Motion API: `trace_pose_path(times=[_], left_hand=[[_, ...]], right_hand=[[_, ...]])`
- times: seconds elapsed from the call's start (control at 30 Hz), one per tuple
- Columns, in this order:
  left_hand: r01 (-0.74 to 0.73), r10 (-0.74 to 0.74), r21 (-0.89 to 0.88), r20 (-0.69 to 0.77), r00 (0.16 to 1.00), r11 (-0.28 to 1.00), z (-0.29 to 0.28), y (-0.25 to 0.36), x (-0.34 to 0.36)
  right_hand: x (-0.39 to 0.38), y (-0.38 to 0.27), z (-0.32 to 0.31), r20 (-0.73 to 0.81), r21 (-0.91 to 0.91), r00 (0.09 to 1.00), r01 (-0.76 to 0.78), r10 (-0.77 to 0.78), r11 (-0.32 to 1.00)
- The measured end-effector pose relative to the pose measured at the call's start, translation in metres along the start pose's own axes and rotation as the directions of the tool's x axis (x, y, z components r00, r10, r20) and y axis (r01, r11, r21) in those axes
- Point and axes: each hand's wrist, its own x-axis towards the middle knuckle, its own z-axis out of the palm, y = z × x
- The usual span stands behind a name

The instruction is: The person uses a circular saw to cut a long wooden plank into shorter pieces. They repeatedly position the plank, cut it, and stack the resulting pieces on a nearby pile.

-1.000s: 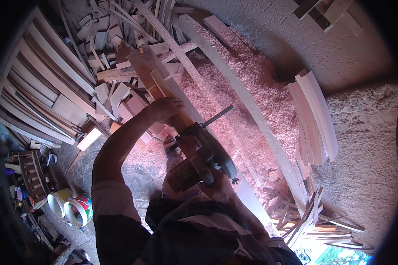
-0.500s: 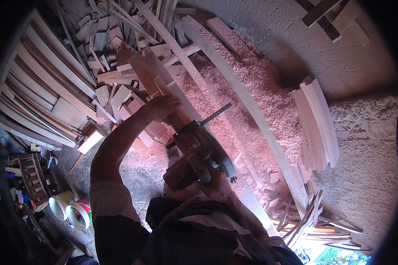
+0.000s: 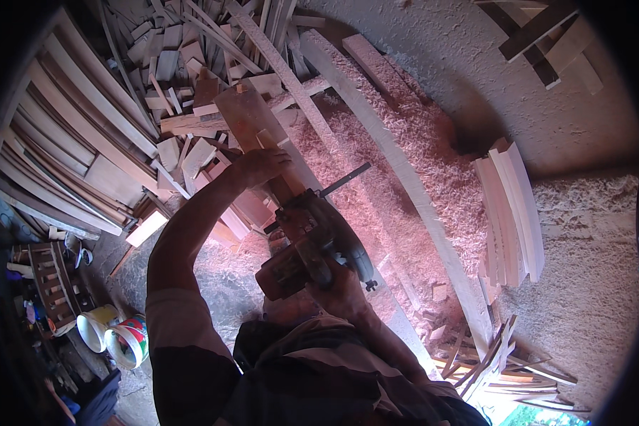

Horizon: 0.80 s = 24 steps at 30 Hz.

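My right hand (image 3: 339, 290) is wrapped round the rear handle of a circular saw (image 3: 311, 238), near the middle of the view. A metal guide bar (image 3: 346, 179) sticks out from the saw's right side. Just ahead of the saw, my left hand (image 3: 266, 167) lies over a narrow piece of wood (image 3: 289, 184), fingers closed on it. That piece rests on a wider wooden board (image 3: 245, 113) slanting away to the far left. The saw's blade and the undersides of both hands are hidden.
Offcuts (image 3: 170, 60) pile up at the far left, beside stacked long boards (image 3: 85, 106). Shavings (image 3: 419, 142) and a long plank (image 3: 412, 181) lie to the right, with curved pieces (image 3: 508, 213) beyond. Two buckets (image 3: 126, 344) and another person's dark clothing (image 3: 98, 399) are lower left.
The saw has shifted slightly back and left along with my right hand. My left hand keeps its place on the wood. More of another person shows at the lower left.
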Motion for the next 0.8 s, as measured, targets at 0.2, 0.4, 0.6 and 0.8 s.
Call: trace_pose_path(times=[0.2, 0.4, 0.6, 0.8], left_hand=[[0.058, -0.058, 0.020, 0.020, 0.998, 0.998, 0.003, -0.017, -0.004], [0.232, -0.231, 0.018, -0.008, 0.973, 0.973, -0.001, -0.022, -0.019], [0.593, -0.978, -0.795, -0.009, 0.206, 0.132, -0.013, 0.113, -0.097], [0.084, -0.847, -0.847, 0.530, 0.044, -0.525, -0.034, 0.272, -0.101]], right_hand=[[0.017, -0.010, 0.003, -0.025, 0.004, 0.999, 0.031, -0.031, 1.000], [0.032, -0.019, 0.005, 0.007, 0.020, 0.999, -0.034, 0.034, 0.999], [0.046, -0.023, 0.009, -0.013, 0.067, 1.000, 0.015, -0.014, 0.998], [0.059, -0.027, 0.012, -0.025, 0.022, 0.999, 0.042, -0.041, 0.999]])
